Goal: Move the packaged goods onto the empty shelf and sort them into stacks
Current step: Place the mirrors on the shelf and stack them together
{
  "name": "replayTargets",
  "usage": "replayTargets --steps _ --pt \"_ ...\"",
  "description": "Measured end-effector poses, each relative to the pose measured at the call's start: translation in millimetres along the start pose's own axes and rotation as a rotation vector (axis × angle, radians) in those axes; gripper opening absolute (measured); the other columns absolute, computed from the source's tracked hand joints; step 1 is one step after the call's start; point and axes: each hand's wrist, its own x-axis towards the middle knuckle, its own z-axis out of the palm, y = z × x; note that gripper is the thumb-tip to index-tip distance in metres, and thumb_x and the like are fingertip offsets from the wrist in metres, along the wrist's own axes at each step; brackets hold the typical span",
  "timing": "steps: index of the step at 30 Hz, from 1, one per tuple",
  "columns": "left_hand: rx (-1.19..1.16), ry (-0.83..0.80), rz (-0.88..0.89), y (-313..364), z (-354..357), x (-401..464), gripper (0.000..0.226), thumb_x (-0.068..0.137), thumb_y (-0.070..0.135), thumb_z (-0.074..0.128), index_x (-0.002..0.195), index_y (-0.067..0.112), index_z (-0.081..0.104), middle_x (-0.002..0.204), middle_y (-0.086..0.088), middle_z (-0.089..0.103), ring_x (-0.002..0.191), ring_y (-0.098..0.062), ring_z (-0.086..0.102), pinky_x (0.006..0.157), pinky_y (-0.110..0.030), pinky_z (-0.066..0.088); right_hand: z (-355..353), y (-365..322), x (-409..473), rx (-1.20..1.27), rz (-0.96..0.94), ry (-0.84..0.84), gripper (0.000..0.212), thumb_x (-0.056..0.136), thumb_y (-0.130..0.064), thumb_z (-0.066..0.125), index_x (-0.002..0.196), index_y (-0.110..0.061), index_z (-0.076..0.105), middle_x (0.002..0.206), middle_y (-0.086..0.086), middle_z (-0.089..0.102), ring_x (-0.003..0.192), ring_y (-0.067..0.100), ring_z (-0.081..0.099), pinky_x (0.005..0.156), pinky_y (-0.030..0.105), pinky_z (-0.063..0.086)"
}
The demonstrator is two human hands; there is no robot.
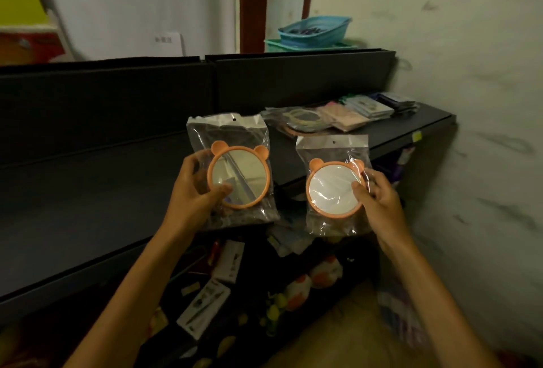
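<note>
Left hand [194, 188]: I'm pinching one bagged mirror [238, 177], mid-frame
Right hand [379, 197]: gripping its twin [335, 188], lower right of centre
Risk: slippery bags, either could slide before reaching shelf [88, 191]

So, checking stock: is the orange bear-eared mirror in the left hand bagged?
Bagged: clear plastic bag surrounds the mirror.

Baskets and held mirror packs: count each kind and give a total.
Orange bear-eared mirror packs in hand: 2, left hand's and right hand's
Baskets at the back: 2, blue basket on green basket
Total: 4
</note>
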Motion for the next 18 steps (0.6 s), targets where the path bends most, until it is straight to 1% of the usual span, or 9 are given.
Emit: replayTargets --steps 2,5,7,10,13,16,18 --pt "0.010 -0.019 0.002 -1 20 12 0.058 0.081 0.004 0.067 0.125 0.032 0.041 0.113 0.013 0.059 0.100 -0.012 0.064 0.067 -0.031 0.059 -16 6 11 0.005 0.007 0.023 0.031 0.093 -0.026 0.058 0.123 -0.031 0.051 0.129 0.001 0.056 0.112 0.019 0.056 0.072 0.021 0.049" --pt "0.003 -0.039 -0.015 -5 46 32 0.060 0.082 0.004 0.066 0.127 0.033 0.040 0.117 0.012 0.057 0.103 -0.016 0.063 0.072 -0.037 0.059 -34 16 29 -0.001 0.007 0.032 0.031 0.093 -0.026 0.058 0.122 -0.032 0.050 0.129 0.001 0.056 0.112 0.018 0.056 0.070 0.020 0.048" --pt "-0.001 -0.048 -0.003 -9 61 45 0.060 0.082 0.003 0.066 0.127 0.033 0.040 0.116 0.012 0.058 0.104 -0.016 0.063 0.073 -0.039 0.059 -43 21 45 -0.001 0.013 0.035 0.030 0.093 -0.026 0.058 0.121 -0.033 0.050 0.130 0.001 0.056 0.112 0.018 0.055 0.070 0.021 0.048" --pt "0.000 -0.051 0.010 -16 80 66 0.061 0.081 0.003 0.067 0.128 0.030 0.040 0.115 0.012 0.060 0.103 -0.016 0.064 0.072 -0.039 0.059 -51 30 72 -0.009 0.003 0.054 0.031 0.093 -0.025 0.058 0.123 -0.030 0.052 0.129 0.002 0.057 0.114 0.020 0.055 0.077 0.024 0.049" --pt "0.000 -0.047 0.025 -24 94 93 0.063 0.079 0.003 0.068 0.130 0.028 0.040 0.121 0.007 0.058 0.108 -0.019 0.062 0.075 -0.041 0.059 -55 37 104 -0.009 -0.009 0.057 0.032 0.092 -0.026 0.059 0.124 -0.027 0.054 0.127 0.002 0.059 0.114 0.020 0.057 0.084 0.031 0.051" --pt "0.012 -0.019 0.043 -31 108 122 0.064 0.079 0.005 0.068 0.131 0.028 0.039 0.127 0.003 0.055 0.110 -0.018 0.060 0.074 -0.037 0.058 -55 43 145 0.001 -0.001 0.014 0.034 0.092 -0.028 0.059 0.126 -0.028 0.052 0.126 0.001 0.060 0.114 0.020 0.057 0.089 0.037 0.052" --pt "0.017 0.004 0.054 -35 116 141 0.064 0.079 0.006 0.068 0.132 0.029 0.038 0.131 0.002 0.053 0.112 -0.018 0.059 0.074 -0.037 0.058 -51 43 174 0.024 0.016 -0.014 0.034 0.092 -0.028 0.058 0.126 -0.028 0.052 0.125 0.000 0.060 0.112 0.018 0.058 0.089 0.038 0.052"
